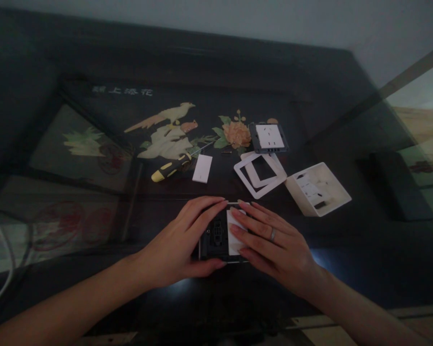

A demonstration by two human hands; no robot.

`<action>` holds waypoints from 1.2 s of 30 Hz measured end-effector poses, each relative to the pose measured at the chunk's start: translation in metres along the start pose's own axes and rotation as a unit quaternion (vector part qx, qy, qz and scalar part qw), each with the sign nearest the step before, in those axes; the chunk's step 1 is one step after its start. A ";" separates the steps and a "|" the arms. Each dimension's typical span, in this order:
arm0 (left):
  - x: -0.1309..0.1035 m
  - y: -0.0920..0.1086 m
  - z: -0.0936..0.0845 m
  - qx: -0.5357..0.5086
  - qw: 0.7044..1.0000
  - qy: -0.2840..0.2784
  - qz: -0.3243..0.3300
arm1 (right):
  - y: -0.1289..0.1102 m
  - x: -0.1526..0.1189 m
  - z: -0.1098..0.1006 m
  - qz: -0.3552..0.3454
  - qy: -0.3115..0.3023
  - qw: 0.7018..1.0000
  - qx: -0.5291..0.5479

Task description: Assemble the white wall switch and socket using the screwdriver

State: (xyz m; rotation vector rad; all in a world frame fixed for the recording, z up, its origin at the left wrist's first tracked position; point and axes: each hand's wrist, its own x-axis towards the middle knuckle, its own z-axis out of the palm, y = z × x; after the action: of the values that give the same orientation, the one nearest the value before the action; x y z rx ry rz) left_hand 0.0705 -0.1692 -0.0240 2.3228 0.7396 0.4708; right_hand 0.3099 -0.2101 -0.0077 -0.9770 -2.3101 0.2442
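A black wall switch module [216, 233] lies near the front of the dark glossy table. My left hand [182, 240] grips it from the left, thumb at the near edge and fingers at the far edge. On its right half sits a white rocker plate [234, 233], with the fingers of my right hand [274, 238] pressed over it; a ring shows on one finger. The module's left half is uncovered, showing dark inner parts. Beyond my hands lies a second white rocker plate [202, 168], with a yellow-and-black screwdriver [171, 167] to its left.
Two white frames [240, 174] overlap right of centre, near a socket module [270, 137] with a white face. An open white wall box [337, 194] stands to their right. A small screw [226, 152] lies near the screwdriver tip. A white cable [10, 259] curves at the left.
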 end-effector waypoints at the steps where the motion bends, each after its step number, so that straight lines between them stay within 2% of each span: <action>1: 0.000 0.000 0.000 0.000 1.000 0.000 0.000 | 0.000 0.000 0.000 0.002 -0.002 1.000 -0.002; 11: 0.000 0.000 0.001 -0.001 1.000 -0.005 -0.001 | 0.002 -0.005 0.004 0.014 0.000 1.000 0.018; 19: -0.002 -0.001 -0.001 -0.002 1.000 -0.012 -0.005 | 0.005 -0.002 -0.007 0.085 -0.013 0.986 0.142; 23: -0.003 -0.002 -0.004 -0.023 0.999 0.028 0.004 | 0.003 -0.004 -0.008 0.071 0.004 0.989 0.126; 28: -0.001 -0.002 -0.005 -0.008 0.995 0.095 -0.020 | 0.003 -0.004 -0.003 0.060 -0.001 0.993 0.102; 36: 0.008 -0.018 -0.024 0.103 0.984 0.143 -0.017 | 0.005 -0.008 -0.002 0.076 -0.013 0.989 0.125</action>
State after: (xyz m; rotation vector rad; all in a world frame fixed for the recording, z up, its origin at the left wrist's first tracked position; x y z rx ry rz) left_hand 0.0582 -0.1415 -0.0176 2.4578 1.0042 0.7559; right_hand 0.3181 -0.2125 -0.0116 -1.0244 -2.1638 0.5975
